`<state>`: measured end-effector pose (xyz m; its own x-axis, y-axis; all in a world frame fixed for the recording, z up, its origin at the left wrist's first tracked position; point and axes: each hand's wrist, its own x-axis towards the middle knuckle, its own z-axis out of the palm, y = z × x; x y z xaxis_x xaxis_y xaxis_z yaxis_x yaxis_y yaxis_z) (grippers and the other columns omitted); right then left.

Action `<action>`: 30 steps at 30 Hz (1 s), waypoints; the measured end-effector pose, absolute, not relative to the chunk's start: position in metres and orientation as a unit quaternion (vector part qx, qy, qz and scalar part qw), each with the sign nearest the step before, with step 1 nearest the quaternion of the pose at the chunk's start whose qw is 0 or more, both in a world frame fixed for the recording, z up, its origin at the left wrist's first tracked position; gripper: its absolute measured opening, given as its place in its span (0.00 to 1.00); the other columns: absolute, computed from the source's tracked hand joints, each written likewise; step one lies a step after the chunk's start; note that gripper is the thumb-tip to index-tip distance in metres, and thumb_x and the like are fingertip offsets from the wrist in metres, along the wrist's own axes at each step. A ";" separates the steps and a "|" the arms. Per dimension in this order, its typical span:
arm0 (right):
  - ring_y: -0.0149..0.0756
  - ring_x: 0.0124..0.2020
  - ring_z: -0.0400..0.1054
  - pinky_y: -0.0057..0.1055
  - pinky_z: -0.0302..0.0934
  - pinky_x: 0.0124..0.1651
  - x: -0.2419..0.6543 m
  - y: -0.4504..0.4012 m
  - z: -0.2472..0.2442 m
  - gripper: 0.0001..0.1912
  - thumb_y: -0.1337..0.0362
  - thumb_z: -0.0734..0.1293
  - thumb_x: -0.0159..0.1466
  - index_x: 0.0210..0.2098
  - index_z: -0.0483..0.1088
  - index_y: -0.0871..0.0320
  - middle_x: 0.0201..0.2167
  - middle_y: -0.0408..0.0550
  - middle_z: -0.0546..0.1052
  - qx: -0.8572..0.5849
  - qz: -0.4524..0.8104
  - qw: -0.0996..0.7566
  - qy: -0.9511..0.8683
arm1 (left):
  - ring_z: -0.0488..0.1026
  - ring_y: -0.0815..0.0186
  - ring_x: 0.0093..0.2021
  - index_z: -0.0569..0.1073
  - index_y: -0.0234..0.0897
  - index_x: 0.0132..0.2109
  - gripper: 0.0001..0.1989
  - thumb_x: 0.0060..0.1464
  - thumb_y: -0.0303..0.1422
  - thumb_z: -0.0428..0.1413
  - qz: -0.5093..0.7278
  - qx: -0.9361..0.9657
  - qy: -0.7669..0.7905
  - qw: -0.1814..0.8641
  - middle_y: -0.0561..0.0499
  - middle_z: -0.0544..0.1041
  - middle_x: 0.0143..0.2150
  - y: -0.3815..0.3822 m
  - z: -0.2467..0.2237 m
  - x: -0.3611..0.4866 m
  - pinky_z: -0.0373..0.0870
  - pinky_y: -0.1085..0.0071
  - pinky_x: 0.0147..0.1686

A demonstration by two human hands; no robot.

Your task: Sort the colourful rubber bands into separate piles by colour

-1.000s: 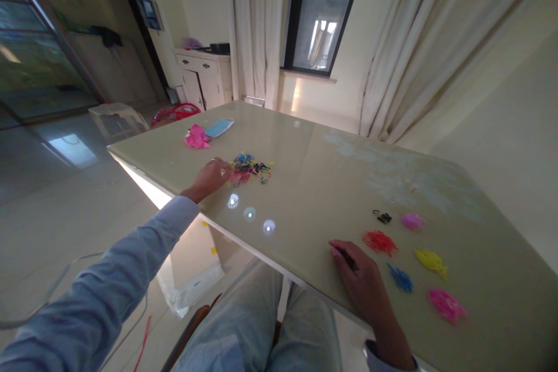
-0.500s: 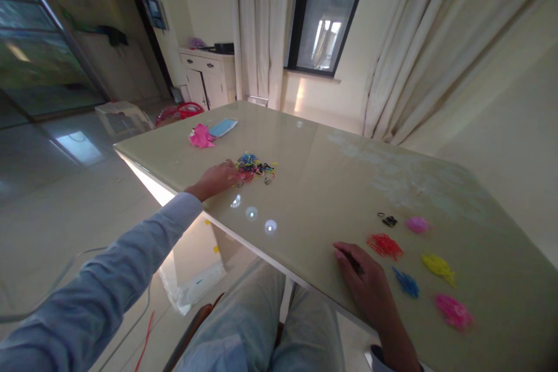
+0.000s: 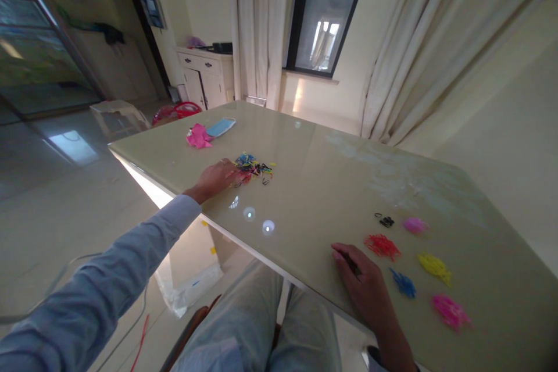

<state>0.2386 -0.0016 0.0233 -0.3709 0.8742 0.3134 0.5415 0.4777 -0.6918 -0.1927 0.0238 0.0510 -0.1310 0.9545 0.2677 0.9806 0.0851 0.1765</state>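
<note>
My left hand [image 3: 217, 178] reaches to a mixed pile of small coloured rubber bands [image 3: 251, 166] left of the table's middle. Its bent fingers are closed down on the reddish bands at the pile's near side; the fingertips are partly hidden. Near the table's front edge rests my right hand [image 3: 360, 279], fingers curled in and thumb close to the forefinger, no band visible in it. Beside it lie sorted heaps of bands: red [image 3: 382, 246], blue [image 3: 403, 283], yellow [image 3: 435, 268], bright pink [image 3: 450, 312], black [image 3: 386, 221] and lighter pink [image 3: 415, 225].
A blue face mask [image 3: 221, 127] and a crumpled pink piece [image 3: 199, 136] lie at the table's far left. The glossy table [image 3: 305, 186] reflects ceiling lights. Behind it are a white cabinet [image 3: 207, 75] and curtains [image 3: 259, 23]. A cable [image 3: 65, 270] runs across the floor.
The whole view has shifted slightly, moving everything a little to the left. My left hand stays at the mixed pile, and my right hand keeps its place on the table.
</note>
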 end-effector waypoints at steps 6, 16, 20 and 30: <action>0.41 0.37 0.75 0.34 0.69 0.40 0.240 -0.001 0.020 0.15 0.55 0.61 0.67 0.41 0.76 0.56 0.37 0.52 0.80 -0.448 0.252 0.333 -0.790 | 0.73 0.66 0.24 0.77 0.34 0.38 0.17 0.54 0.44 0.53 -0.386 -0.555 -0.733 -0.073 0.49 0.79 0.30 0.016 0.057 -0.185 0.67 0.71 0.28; 0.39 0.37 0.74 0.32 0.68 0.40 0.237 -0.004 0.023 0.14 0.57 0.61 0.67 0.40 0.76 0.57 0.36 0.51 0.80 -0.445 0.255 0.342 -0.787 | 0.63 0.78 0.20 0.77 0.34 0.36 0.15 0.45 0.40 0.66 -0.628 -0.395 -0.509 -0.436 0.52 0.77 0.32 -0.023 0.103 -0.091 0.60 0.77 0.19; 0.39 0.37 0.74 0.33 0.68 0.41 0.236 -0.004 0.022 0.13 0.59 0.61 0.67 0.41 0.75 0.57 0.37 0.51 0.80 -0.447 0.253 0.343 -0.787 | 0.62 0.79 0.20 0.78 0.36 0.36 0.12 0.47 0.38 0.66 -0.616 -0.387 -0.447 -0.521 0.54 0.74 0.32 -0.030 0.110 -0.052 0.59 0.78 0.20; 0.36 0.36 0.72 0.31 0.65 0.42 0.230 -0.009 0.022 0.09 0.66 0.61 0.65 0.38 0.75 0.57 0.36 0.49 0.80 -0.452 0.259 0.349 -0.779 | 0.59 0.79 0.19 0.78 0.38 0.36 0.13 0.43 0.38 0.68 -0.494 -0.299 -0.340 -0.742 0.53 0.74 0.30 -0.031 0.107 0.064 0.57 0.79 0.19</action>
